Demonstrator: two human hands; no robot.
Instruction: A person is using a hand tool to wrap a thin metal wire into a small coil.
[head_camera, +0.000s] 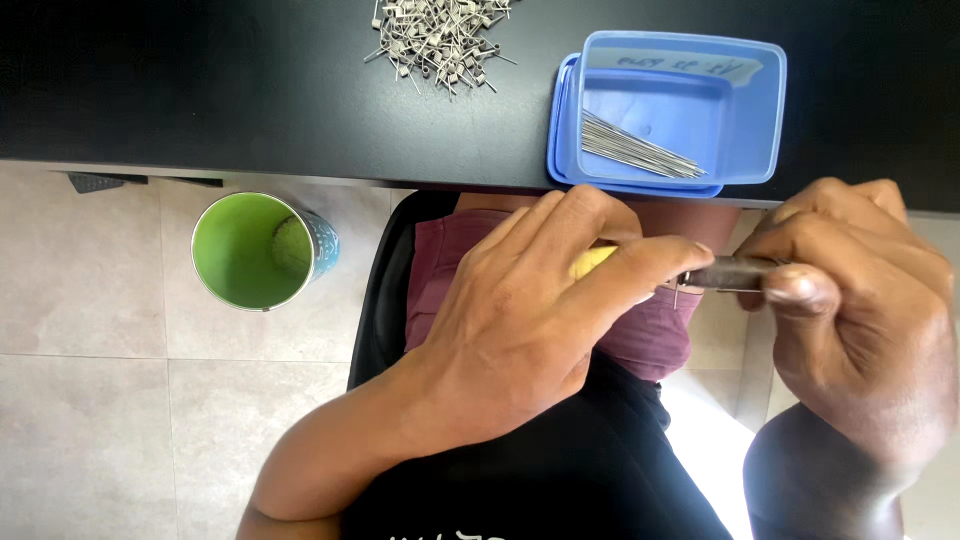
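Hands meet below the worktop (250, 100) edge, over the lap. Left hand (520, 320) grip closed on a yellow-handled tool (592, 260), only a bit of handle showing. Right hand (850, 300) grip pinched shut on a dark metal rod (730, 272), with a thin wire (678, 290) bent at its left end. Rod's long axis runs roughly level, left to right, bridging both hands; the wire sits between them, touching the left fingertips (690, 250). Counts: two hands, one rod, one tool. One blue plastic container (760, 120) on the worktop holds a bundle of straight wires (635, 150), too many to count. One pile of finished wire coils (440, 40) further back. One green cup (250, 250) on the floor.
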